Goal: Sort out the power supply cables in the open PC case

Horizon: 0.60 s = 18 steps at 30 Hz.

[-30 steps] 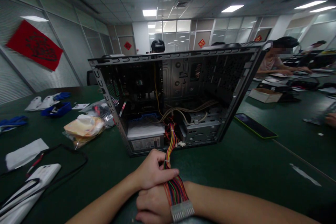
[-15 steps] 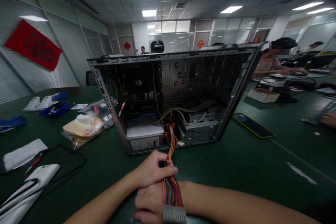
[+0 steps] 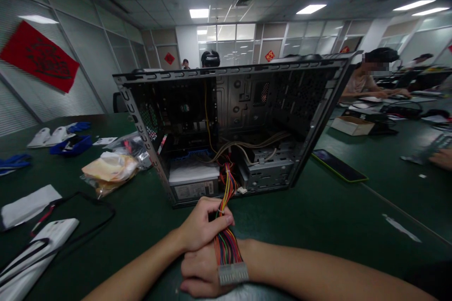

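Observation:
An open black computer case (image 3: 318, 103) stands on the green table (image 3: 335, 216). A bundle of coloured wires (image 3: 228, 183) runs out of it toward me and ends in a pale multi-pin connector (image 3: 233, 273). My left hand (image 3: 199, 228) is closed round the bundle just in front of the case. My right hand (image 3: 197, 270) lies under it on the table, fingers curled, and whether they hold anything is hidden. The wires drape over its back, with the connector resting by the wrist.
Left of the case lie a plastic bag with yellowish contents (image 3: 109, 169), a black cable loop (image 3: 88, 197), a white device (image 3: 38, 249), white paper (image 3: 28, 200) and blue-and-white gloves (image 3: 67, 143). A phone (image 3: 339, 165) lies to the right. Other people sit at the far right.
My left hand has slid a little up the bundle toward the case. The connector has shifted left and slightly up across my right wrist.

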Motion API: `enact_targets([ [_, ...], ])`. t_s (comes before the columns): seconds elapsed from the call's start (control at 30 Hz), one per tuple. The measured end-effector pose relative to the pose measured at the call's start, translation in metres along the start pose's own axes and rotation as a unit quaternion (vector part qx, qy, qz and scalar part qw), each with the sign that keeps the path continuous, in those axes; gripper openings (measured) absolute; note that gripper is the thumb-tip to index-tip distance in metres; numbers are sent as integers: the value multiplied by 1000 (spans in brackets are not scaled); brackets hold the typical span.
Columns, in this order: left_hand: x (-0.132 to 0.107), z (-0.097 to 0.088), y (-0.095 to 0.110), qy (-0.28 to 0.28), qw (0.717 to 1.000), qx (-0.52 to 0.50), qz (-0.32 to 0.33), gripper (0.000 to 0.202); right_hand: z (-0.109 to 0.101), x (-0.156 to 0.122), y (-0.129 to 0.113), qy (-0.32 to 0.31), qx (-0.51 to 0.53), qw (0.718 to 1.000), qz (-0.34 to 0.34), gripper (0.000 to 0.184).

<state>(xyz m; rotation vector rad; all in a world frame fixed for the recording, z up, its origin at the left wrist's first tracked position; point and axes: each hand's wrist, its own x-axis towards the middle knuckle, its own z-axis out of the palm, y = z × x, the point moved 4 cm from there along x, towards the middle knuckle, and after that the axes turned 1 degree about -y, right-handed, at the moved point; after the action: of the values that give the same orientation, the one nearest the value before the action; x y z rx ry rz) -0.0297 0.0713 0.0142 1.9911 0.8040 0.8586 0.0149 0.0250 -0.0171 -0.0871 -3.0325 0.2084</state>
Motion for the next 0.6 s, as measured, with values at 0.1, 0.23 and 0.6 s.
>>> enact_targets([
  [0.1,-1,0,2,8,1000,17,21,28,4,0,1,14,1,1000,8,31],
  [0.23,0,0,1,9,999,35,17,26,5,3,0,-1,6,1000,7,32],
  [0.6,-1,2,-8,-26,999,-40,-15,72,6,-3,4,51,-10,999,-11,26],
])
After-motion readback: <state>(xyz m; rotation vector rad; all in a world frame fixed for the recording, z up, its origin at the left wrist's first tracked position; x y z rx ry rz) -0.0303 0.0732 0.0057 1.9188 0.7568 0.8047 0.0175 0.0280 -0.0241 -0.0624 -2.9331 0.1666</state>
